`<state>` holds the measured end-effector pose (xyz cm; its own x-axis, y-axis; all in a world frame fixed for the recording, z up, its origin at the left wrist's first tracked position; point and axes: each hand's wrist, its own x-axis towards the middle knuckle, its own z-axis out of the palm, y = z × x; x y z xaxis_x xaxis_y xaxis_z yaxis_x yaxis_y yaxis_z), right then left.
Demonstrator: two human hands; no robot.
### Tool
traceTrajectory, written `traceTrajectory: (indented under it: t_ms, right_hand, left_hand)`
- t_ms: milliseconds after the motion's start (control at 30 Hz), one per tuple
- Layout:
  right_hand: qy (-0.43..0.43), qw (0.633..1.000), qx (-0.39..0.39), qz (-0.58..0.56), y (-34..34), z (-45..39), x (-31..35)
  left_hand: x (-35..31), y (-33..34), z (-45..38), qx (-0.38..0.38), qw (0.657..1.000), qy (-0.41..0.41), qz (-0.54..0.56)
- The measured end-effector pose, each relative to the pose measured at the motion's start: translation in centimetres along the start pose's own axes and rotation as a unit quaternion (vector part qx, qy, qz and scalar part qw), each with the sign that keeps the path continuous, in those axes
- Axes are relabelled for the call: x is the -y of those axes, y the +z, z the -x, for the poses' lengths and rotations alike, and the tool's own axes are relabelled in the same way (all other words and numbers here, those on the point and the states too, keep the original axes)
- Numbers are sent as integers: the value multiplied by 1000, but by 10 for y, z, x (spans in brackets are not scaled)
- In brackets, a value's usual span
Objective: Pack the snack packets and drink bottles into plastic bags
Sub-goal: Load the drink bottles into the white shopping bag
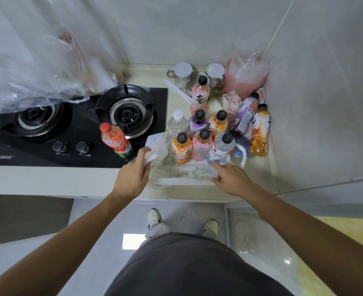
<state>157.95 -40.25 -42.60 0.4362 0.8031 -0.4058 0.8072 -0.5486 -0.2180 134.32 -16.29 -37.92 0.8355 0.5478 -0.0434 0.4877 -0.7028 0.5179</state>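
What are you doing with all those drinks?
A person stands at a kitchen counter and works on a clear plastic bag lying at its front edge. The left hand pinches one side of the bag and the right hand touches the other side. A bunch of drink bottles stands just behind the bag, and a red bottle stands on the stove.

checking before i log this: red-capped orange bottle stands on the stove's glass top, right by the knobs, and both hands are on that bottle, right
Not quite. In the head view the red-capped bottle does stand on the stove by the knobs, but no hand touches it: the left hand and right hand are on the plastic bag.
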Motion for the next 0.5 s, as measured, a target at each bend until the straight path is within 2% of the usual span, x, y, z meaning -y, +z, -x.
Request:
traceTrajectory:
  t_ms: [100,200,267,400,433,500]
  right_hand:
    - [2,1000,11,7,-2,-4,3]
    - [-1,1000,15,17,-2,-6,3]
    - [-3,1000,17,24,-2,-8,3]
    - [-3,999,20,39,-1,-9,2]
    - [-3,999,20,42,-1,-9,1]
    - [-2,999,18,42,0,-8,0]
  left_hand:
    - [4,-6,-2,76,984,105,-126]
    - [12,-5,-5,155,952,146,-221]
    - [17,-4,-7,149,950,132,-242]
    - [16,-2,-11,116,957,36,-263]
    - [18,-1,-12,107,953,39,-282]
    - [23,3,-11,76,934,96,-337]
